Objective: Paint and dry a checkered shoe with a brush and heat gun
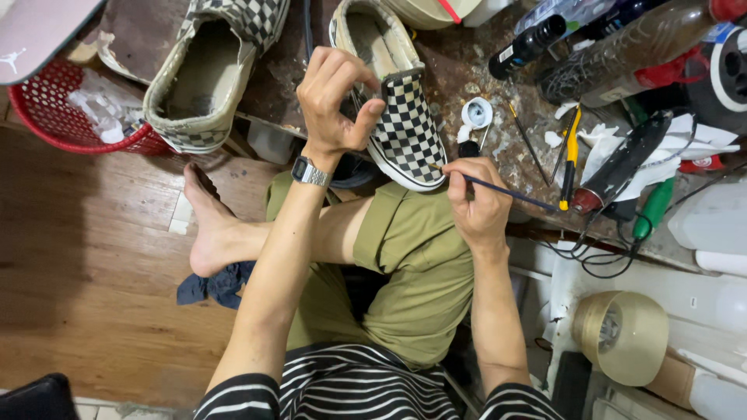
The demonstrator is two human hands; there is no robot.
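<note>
- Brush (510, 194) tip hidden behind right hand (478, 204), contact with checkered shoe (401, 117) not visible.
- Left hand (334, 97) covers part of shoe opening; fingertips out of sight.
- Second checkered shoe (214, 66) toe cut by top edge.
- Bottles (615, 47) cropped top right.
- Small white cap (476, 113) contents too small to tell.
- Red basket (54, 117) partly under dark board.

A second checkered slip-on shoe (210, 66) lies on the stained counter (498, 148), opening up. A red mesh basket (58, 109) sits at the counter's left edge. Further right — a small white lidded pot (476, 113), a yellow-handled tool (570, 155), a green-handled tool (652, 208), dark bottles (560, 39). Below the counter's edge a roll of tan tape (622, 334); a dark blue cloth (218, 284) on the wooden floor (85, 280).
</note>
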